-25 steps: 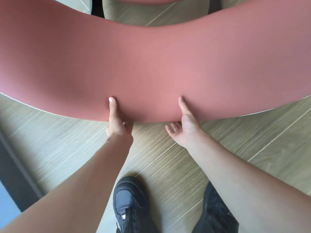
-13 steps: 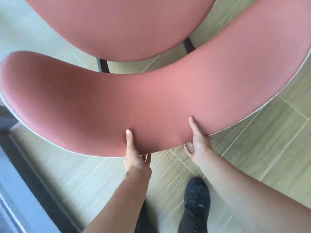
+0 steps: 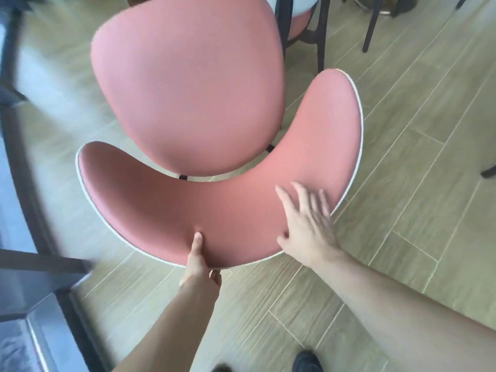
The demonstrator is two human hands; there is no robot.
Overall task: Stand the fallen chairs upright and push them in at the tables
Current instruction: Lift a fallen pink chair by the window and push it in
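Note:
A pink chair [image 3: 188,98] with a curved, white-piped backrest [image 3: 220,208] stands upright on the wooden floor right in front of me. My left hand [image 3: 200,260] grips the backrest's near edge, thumb on top and fingers curled under it. My right hand [image 3: 306,221] lies on the right part of the backrest with its fingers spread and straight; it is blurred by motion.
A dark-framed glass table [image 3: 24,183] runs along the left edge. Another chair's dark legs [image 3: 319,33] and pink seat edge stand at the top, close behind this chair. One more dark leg [image 3: 488,171] shows at the right edge. My shoes [image 3: 306,362] are at the bottom.
The chair has come upright and moved away from me, so the seat is in full view. My right hand has let go of the backrest edge and spread flat on top. The left grip holds.

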